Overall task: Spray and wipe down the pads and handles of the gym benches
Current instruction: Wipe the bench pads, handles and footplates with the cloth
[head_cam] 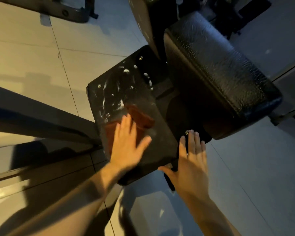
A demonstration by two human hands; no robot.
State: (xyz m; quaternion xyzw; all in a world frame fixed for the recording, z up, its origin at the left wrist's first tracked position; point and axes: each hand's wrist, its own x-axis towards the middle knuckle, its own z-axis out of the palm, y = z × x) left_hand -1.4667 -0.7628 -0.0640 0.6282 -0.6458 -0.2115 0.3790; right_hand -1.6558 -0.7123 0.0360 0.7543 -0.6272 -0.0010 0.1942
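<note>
Left hand (126, 143) is wiping the flat black pad (140, 99) with a rust-red cloth (143, 120) while the right hand (192, 159) is bracing it.

The cloth is lying near the pad's middle, under straight, spread fingers that are pressing rather than clutching. The right hand is resting flat on the pad's near-right corner, fingers extended beside a bolt (187, 132) and holding nothing. White foam (126, 71) is sitting toward the pad's far edge. The cloth is looking limp and light, so it is probably bunching unless kept flat under the palm. The wet vinyl is likely slick but firm, and bracing at the corner is probably steadying it best.
</note>
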